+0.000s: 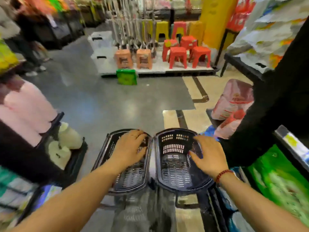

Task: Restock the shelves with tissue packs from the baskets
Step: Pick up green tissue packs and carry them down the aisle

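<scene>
Two dark plastic baskets stand side by side on the floor in front of me, and no packs show inside either. My left hand [132, 146] hovers with spread fingers over the left basket [128, 180]. Over the right rim of the right basket [173, 166] is my right hand [207, 156], fingers relaxed, a red bead bracelet on the wrist. Neither hand holds anything. A green tissue pack [126, 77] stands on the floor farther ahead. Pink packs [234, 106] sit on a low shelf at the right, and green packs [280, 180] fill the shelf at my near right.
Pink packs [25, 106] and white bags [65, 141] line the left shelf. A low platform [175, 69] ahead carries red and orange plastic stools [178, 58] and mops. A person in black [284, 91] stands close on the right. Another person [30, 44] stands at the far left.
</scene>
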`<state>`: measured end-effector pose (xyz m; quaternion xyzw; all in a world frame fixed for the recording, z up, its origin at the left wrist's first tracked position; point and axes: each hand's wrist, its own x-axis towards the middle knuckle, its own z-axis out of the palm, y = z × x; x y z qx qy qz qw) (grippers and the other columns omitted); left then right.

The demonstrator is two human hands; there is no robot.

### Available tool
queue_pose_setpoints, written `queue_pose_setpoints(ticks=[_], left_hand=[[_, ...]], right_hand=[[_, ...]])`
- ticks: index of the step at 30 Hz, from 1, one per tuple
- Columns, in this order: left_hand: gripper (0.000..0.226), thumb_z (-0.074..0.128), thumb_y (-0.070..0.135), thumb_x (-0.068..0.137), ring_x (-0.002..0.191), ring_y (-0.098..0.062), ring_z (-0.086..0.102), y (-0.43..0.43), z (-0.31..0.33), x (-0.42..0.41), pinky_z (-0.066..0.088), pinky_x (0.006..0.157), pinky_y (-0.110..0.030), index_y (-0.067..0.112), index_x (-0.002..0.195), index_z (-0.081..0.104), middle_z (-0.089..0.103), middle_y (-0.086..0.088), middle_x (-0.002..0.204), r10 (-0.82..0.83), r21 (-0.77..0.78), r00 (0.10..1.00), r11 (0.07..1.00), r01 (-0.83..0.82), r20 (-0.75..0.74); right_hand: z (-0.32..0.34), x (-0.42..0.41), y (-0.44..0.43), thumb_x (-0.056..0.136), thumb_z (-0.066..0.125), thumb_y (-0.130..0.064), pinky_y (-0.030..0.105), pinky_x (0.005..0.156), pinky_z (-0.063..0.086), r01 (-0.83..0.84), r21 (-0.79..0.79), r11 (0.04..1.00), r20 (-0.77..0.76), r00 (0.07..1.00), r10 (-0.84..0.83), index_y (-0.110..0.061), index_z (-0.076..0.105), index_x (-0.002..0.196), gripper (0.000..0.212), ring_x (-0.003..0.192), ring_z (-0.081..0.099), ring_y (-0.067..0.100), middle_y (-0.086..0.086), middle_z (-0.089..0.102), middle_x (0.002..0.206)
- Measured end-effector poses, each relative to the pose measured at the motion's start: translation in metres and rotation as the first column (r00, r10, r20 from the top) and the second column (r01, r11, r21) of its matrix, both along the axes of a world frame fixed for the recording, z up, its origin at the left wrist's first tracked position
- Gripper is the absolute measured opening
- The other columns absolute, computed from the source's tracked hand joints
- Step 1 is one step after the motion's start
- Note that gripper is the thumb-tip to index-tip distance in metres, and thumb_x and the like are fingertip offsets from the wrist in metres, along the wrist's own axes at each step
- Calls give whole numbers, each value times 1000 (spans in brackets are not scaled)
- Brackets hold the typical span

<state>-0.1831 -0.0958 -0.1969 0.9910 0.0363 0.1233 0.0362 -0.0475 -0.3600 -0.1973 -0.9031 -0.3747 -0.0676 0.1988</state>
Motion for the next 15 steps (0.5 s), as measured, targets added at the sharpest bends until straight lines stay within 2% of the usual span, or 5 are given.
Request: queue_pose_setpoints(ticks=[2,5,8,11,15], left_hand=[[49,57,38,77,102,-34,62,16,-5,-51,54,82,-42,7,114,65,65,-14,114,152,-20,987,988,-153,-54],[51,62,39,74,100,-34,62,36,-2,-121,55,78,-41,8,114,64,65,-12,112,340,-4,935,940,-342,-96],[49,64,38,75,98,-32,63,59,2,-183,54,78,-38,9,114,64,65,-9,110,472,10,877,881,-473,-90],[53,60,40,78,108,-34,57,83,2,-233,50,87,-40,9,121,60,62,-11,118,577,-16,813,814,-580,-80],[54,53,43,81,117,-30,51,121,1,-289,44,91,-36,13,126,55,56,-6,126,655,-45,752,751,-658,-71]], right_hand=[[-14,-16,26,74,59,-44,45,84,51,-95,-58,994,-31,995,93,-7,64,113,54,99,62,37,14,67,109],[-19,-43,71,70,78,-35,44,84,51,-192,-149,970,-24,981,190,-7,65,112,52,97,62,37,14,67,107],[-20,-72,115,70,78,-38,43,87,49,-266,-206,942,-17,963,269,-9,65,114,54,101,60,36,13,67,111],[-20,-103,160,69,80,-36,46,88,49,-341,-203,918,-8,938,347,-6,65,114,56,104,60,38,17,65,115],[-14,-152,231,78,72,-41,44,96,44,-405,-246,881,41,904,427,-9,58,126,59,116,54,36,13,58,130]])
